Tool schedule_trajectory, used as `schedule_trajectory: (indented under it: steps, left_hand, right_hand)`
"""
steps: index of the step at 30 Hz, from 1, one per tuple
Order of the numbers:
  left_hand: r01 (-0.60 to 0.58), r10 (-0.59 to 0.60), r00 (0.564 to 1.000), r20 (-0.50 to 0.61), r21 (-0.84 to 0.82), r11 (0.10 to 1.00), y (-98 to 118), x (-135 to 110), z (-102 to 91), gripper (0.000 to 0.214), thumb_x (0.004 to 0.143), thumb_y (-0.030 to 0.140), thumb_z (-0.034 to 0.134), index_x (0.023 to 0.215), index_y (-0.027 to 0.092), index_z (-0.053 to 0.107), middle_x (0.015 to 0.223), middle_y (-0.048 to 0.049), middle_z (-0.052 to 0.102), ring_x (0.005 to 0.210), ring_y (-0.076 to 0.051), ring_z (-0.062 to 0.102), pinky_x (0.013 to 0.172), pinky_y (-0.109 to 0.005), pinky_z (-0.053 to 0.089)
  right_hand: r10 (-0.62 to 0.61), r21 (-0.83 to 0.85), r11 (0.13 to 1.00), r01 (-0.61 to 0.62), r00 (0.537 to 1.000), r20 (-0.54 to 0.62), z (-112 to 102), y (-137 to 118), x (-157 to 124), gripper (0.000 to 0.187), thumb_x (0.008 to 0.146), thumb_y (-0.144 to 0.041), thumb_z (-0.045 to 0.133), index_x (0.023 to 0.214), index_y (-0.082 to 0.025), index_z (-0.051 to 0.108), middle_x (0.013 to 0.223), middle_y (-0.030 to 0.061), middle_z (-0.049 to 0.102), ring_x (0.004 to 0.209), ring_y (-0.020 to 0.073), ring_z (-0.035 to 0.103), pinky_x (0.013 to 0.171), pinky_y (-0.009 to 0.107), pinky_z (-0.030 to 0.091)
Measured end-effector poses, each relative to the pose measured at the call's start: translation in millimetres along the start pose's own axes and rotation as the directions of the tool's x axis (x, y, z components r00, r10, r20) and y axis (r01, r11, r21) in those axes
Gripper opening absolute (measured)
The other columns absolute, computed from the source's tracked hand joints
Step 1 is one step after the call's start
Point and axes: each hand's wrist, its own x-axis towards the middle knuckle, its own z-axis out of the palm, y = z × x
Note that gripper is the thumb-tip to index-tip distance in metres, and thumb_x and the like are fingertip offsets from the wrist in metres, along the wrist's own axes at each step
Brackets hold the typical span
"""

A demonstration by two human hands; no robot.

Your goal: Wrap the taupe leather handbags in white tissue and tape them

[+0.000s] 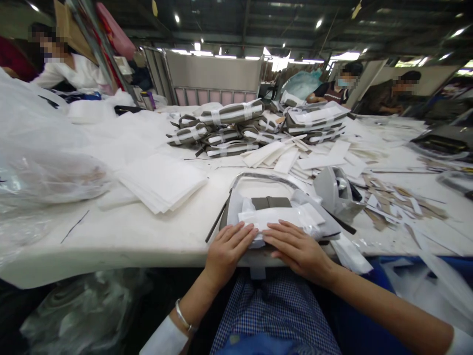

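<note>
In front of me at the table's near edge lies a partly wrapped grey-brown bag [271,202], with a curved band arching at its far side. White wrapping sheet [281,217] covers its near part. My left hand [229,250] lies flat on the near left of this wrapping, fingers stretched out. Opposite it, my right hand [297,250] presses flat on the wrapping with its fingers extended and slightly apart. The fingertips of both hands point toward each other. Dark straps stick out at both sides of the bag. What lies under my palms is hidden.
A pile of wrapped, taped bundles [225,128] stands at the back. White sheets [166,182] are stacked left of the bag, near clear plastic [48,167]. A tape dispenser [338,192] and paper scraps [402,199] lie to the right. Other people sit beyond the table.
</note>
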Motion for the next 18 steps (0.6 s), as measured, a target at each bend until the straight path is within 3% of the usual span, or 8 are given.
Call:
schedule_trajectory:
  steps: [3,6,9,13,18]
  left_hand:
    - [0.021,-0.020,0.999,0.035,-0.007,1.000,0,3,-1.1,0.048,0.097,0.019,0.054,0.144,0.025,0.045,0.140,-0.0035,0.057,0.132,-0.023,0.050,0.107,-0.042,0.046]
    - [0.012,-0.013,0.998,0.053,0.012,1.000,3,7,-4.7,0.047,0.097,0.021,0.055,0.143,0.024,0.046,0.139,-0.0042,0.058,0.131,-0.024,0.051,0.107,-0.042,0.047]
    - [-0.019,0.015,0.998,0.054,0.081,0.997,10,11,-8.8,0.048,0.096,0.020,0.057,0.143,0.021,0.046,0.139,-0.0058,0.058,0.132,-0.025,0.050,0.110,-0.045,0.044]
    - [-0.059,0.050,0.997,0.053,0.176,0.983,17,14,-10.9,0.049,0.097,0.014,0.051,0.145,0.015,0.043,0.139,-0.0105,0.057,0.135,-0.027,0.047,0.116,-0.052,0.036]
    - [-0.103,0.090,0.993,0.080,0.174,0.979,13,13,-6.5,0.046,0.098,0.011,0.045,0.145,0.012,0.042,0.144,-0.0109,0.052,0.133,-0.024,0.049,0.110,-0.041,0.046]
  right_hand:
    - [-0.155,-0.064,0.985,0.158,0.987,0.042,14,-11,-31,0.044,0.097,-0.012,0.052,0.141,-0.019,0.050,0.134,0.0067,0.063,0.136,0.0198,0.047,0.116,0.045,0.037]
    - [-0.150,-0.110,0.981,0.160,0.984,0.097,35,-14,-44,0.045,0.099,-0.009,0.044,0.142,-0.018,0.048,0.137,0.0071,0.061,0.134,0.0200,0.049,0.111,0.042,0.043]
    - [-0.161,-0.120,0.980,0.159,0.987,-0.007,50,-11,-35,0.041,0.097,-0.009,0.048,0.136,-0.019,0.055,0.126,0.0070,0.068,0.119,0.0177,0.061,0.099,0.037,0.051]
    - [-0.212,-0.041,0.977,0.208,0.966,-0.151,54,-10,-13,0.025,0.094,-0.013,0.058,0.117,-0.018,0.066,0.107,0.0062,0.075,0.104,0.0175,0.068,0.089,0.035,0.056]
    - [-0.145,0.083,0.983,0.166,0.966,-0.214,50,-26,-10,0.022,0.092,-0.011,0.058,0.112,-0.013,0.067,0.103,0.0083,0.076,0.100,0.0195,0.071,0.090,0.035,0.059]
